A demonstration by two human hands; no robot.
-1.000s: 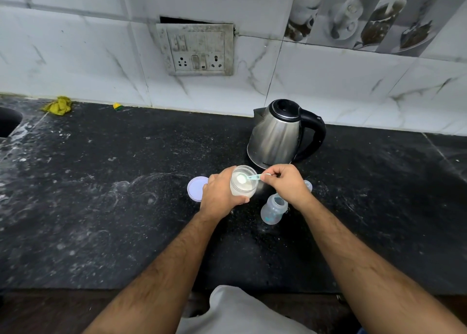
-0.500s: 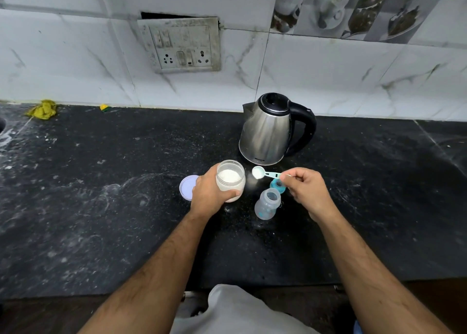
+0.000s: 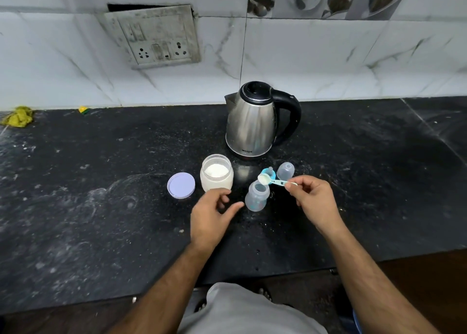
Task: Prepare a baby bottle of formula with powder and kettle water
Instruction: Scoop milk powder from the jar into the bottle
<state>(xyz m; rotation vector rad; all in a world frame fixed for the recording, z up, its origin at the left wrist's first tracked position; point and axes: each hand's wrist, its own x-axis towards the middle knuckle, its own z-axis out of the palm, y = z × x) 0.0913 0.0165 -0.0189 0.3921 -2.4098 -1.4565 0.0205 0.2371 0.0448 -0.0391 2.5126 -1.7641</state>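
Note:
A small clear baby bottle [image 3: 256,197] stands open on the black counter. My right hand [image 3: 312,202] pinches a light blue scoop [image 3: 271,180] heaped with white powder, its bowl just above the bottle's mouth. The open jar of white powder [image 3: 216,173] stands to the left of the bottle, and its lilac lid [image 3: 181,185] lies flat further left. My left hand [image 3: 211,217] hovers in front of the jar, fingers apart and empty, a fingertip close to the bottle. The steel kettle [image 3: 252,123] with a black handle stands behind.
The bottle's blue teat ring [image 3: 269,173] and clear cap [image 3: 285,170] lie behind the bottle. A yellow cloth [image 3: 19,117] and a small yellow scrap [image 3: 84,109] sit by the wall at the left. A socket plate [image 3: 156,36] hangs on the tiled wall. The counter's front edge [image 3: 227,282] runs below my arms.
My left hand set the powder jar down and let go of it. My right hand carried the filled scoop from the jar to above the bottle's mouth.

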